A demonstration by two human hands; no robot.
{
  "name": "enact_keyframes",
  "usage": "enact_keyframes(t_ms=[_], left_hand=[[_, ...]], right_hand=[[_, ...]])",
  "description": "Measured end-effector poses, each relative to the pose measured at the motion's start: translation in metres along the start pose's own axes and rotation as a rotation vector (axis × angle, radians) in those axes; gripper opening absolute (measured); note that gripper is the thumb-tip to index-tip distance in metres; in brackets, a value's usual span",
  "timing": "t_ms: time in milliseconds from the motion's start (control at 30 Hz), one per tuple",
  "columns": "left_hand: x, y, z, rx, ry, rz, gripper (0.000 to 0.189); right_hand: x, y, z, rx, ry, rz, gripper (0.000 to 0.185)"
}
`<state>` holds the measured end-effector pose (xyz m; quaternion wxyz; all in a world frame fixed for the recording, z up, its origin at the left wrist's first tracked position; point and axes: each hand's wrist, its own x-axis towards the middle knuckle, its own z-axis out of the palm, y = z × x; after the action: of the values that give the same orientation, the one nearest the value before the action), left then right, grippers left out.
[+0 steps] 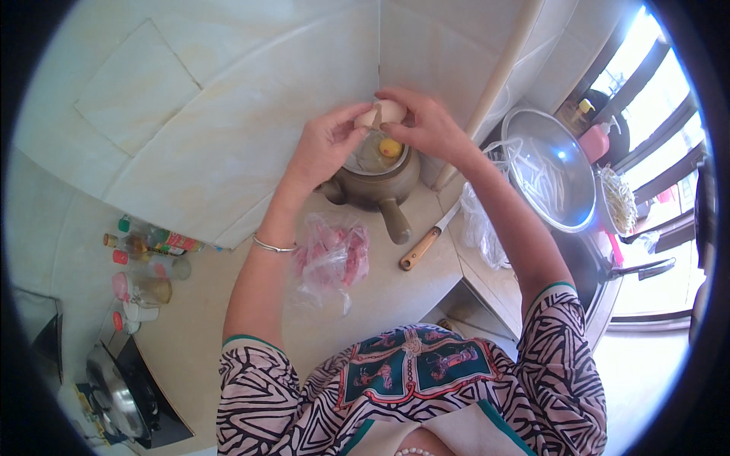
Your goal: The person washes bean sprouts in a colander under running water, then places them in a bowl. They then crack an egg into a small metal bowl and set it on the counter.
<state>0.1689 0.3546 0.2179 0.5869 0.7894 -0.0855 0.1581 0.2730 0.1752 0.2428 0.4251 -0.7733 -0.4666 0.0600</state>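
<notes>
Between my two hands, an eggshell (390, 113) is split open along a crack. My left hand (331, 139) grips its left side, and my right hand (425, 122) grips its right side. Just below the shell, a yellow yolk (390, 148) with a small reddish spot shows over the mouth of a brown clay pot (370, 188); whether it is falling or resting in the bowl-like opening I cannot tell. Clear egg white appears beside the yolk. The pot's stubby handle (396, 222) points towards me.
A plastic bag of raw meat (336, 253) and a wooden-handled knife (425, 246) lie before the pot. At right are a clear plastic bag (482, 228), a metal basin (547, 171) of white strips, bean sprouts (619, 199) and a sink (576, 256). Bottles (154, 265) and a pan (114, 393) stand left.
</notes>
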Motion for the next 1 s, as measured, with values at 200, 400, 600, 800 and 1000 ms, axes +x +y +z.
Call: enact_keyframes(t_ms=[200,400,600,800,1000], left_hand=[[-0.006,-0.021,0.018,-0.566,0.208,-0.419,0.04],[-0.008,-0.008,0.029,-0.991,0.281,-0.519,0.038],[-0.029,0.026,0.048,-1.002,0.177,-0.532,0.041],[-0.09,0.037,0.069,-1.092,0.231,-0.572,0.037],[-0.156,0.044,0.098,-1.315,0.172,-0.67,0.042]], right_hand=[[-0.015,0.024,0.023,0.904,0.022,0.442,0.048],[-0.021,0.019,0.042,0.887,0.284,0.31,0.051],[-0.052,-0.018,0.052,0.555,0.19,0.154,0.05],[-0.094,-0.026,0.035,0.646,0.02,0.123,0.048],[-0.095,0.016,0.002,0.404,0.074,0.349,0.036]])
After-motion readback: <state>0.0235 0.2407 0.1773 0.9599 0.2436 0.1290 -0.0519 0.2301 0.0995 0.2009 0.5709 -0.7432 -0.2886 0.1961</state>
